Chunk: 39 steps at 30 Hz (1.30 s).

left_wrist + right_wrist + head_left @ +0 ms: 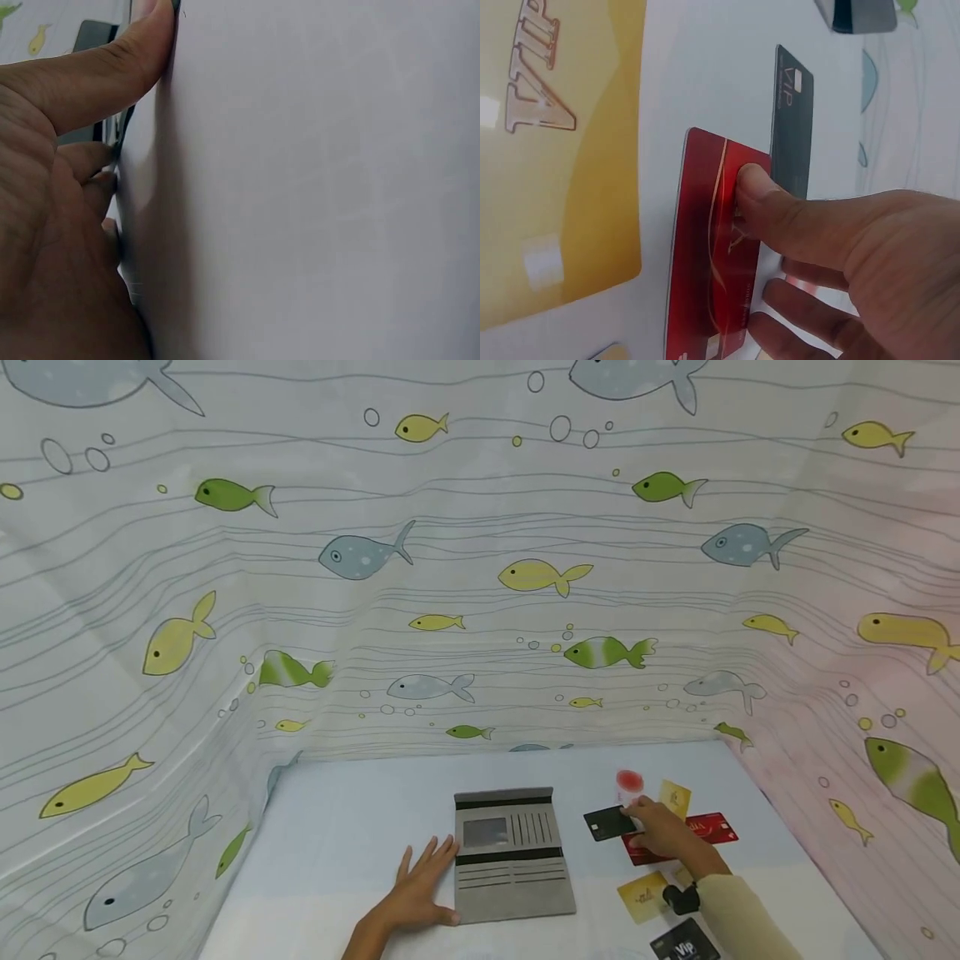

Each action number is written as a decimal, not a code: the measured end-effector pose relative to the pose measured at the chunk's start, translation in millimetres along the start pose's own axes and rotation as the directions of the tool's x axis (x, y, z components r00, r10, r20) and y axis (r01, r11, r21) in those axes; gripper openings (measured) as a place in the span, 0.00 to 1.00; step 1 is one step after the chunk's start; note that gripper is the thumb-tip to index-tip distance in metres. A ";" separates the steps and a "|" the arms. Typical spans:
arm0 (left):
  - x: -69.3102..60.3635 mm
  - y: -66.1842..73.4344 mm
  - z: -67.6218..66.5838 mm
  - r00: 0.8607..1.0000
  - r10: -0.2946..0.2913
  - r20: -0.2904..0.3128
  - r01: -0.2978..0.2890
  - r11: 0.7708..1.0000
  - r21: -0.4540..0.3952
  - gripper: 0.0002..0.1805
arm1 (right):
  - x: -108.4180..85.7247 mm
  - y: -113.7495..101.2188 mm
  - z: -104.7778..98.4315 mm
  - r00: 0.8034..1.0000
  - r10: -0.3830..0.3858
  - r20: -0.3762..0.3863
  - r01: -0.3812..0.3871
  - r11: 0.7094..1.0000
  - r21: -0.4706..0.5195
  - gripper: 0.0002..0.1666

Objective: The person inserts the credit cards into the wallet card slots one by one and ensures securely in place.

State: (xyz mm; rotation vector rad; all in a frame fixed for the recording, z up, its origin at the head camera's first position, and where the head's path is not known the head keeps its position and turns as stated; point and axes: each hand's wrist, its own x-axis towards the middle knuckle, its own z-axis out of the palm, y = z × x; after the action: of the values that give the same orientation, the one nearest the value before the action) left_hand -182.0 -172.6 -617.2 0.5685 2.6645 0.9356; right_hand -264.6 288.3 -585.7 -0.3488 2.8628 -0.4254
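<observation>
A grey wallet (514,889), with card slots and a clear window, lies unfolded on the white table. My left hand (416,889) rests at its left edge, fingers spread and thumb at the lower corner. In the left wrist view the thumb (127,67) reaches across, straight. To the wallet's right, my right hand (666,831) pinches the right end of a black VIP card (606,824) between thumb and index finger. Red cards (712,828) lie under that hand. The thumb overlaps one red card (697,247) in the right wrist view; its contact there is unclear.
Gold cards (641,897) and another black VIP card (684,942) lie nearer to me on the right. Beyond the right hand are a white card with a red spot (628,783) and a gold card (677,795). A fish-printed curtain (495,643) surrounds the table.
</observation>
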 end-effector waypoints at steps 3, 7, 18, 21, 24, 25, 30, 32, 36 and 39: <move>0.5 -1.5 -0.9 1.000 0.003 -0.009 -0.003 1.000 0.009 0.64 | 3.8 -0.1 2.2 1.000 0.010 -0.019 -0.009 1.000 0.007 0.30; 1.2 -3.1 -0.3 1.000 0.012 -0.018 -0.011 1.000 0.018 0.65 | 8.4 0.8 6.6 0.998 0.022 -0.058 -0.021 0.999 0.026 0.27; 0.1 -0.3 0.3 1.000 0.008 -0.026 -0.007 0.999 0.041 0.65 | 15.4 -0.5 9.9 0.996 -0.010 -0.084 0.012 1.000 0.022 0.26; 0.2 -1.0 0.1 1.000 0.006 -0.025 -0.005 0.999 0.038 0.65 | 20.1 0.1 8.3 0.997 -0.040 -0.071 0.042 0.999 0.028 0.25; 0.5 -2.0 -0.6 1.000 0.006 -0.021 -0.005 1.000 0.026 0.65 | 25.9 -1.0 3.1 0.998 -0.046 -0.035 0.047 0.998 0.046 0.25; 0.6 -2.4 -0.7 1.000 0.008 -0.021 -0.007 1.000 0.024 0.65 | 27.7 -1.9 1.0 0.999 -0.040 -0.017 0.041 0.998 0.053 0.25; 0.6 -5.9 -2.6 1.000 0.005 -0.019 -0.005 1.000 0.027 0.65 | 39.7 -7.6 -8.6 0.995 -0.014 0.094 0.008 0.998 0.066 0.26; 0.9 -6.4 -2.8 1.000 0.005 -0.022 -0.004 1.000 0.028 0.65 | 44.8 -9.0 -11.4 0.992 -0.011 0.128 0.003 0.998 0.059 0.27; 0.8 -3.9 -1.4 1.000 0.015 -0.022 -0.014 0.999 0.031 0.64 | 48.5 -10.7 -15.4 0.985 0.016 0.172 -0.027 0.997 0.066 0.27; 0.0 -1.3 -0.9 1.000 0.022 -0.010 -0.022 0.999 0.025 0.64 | 45.5 -11.5 -16.8 0.984 0.030 0.177 -0.045 0.996 0.081 0.27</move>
State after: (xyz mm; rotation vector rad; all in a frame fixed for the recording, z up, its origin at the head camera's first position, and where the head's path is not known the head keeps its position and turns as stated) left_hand -182.6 -174.0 -617.4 0.6014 2.6878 0.9155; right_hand -309.6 269.9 -574.8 -0.3010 2.6667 -0.4818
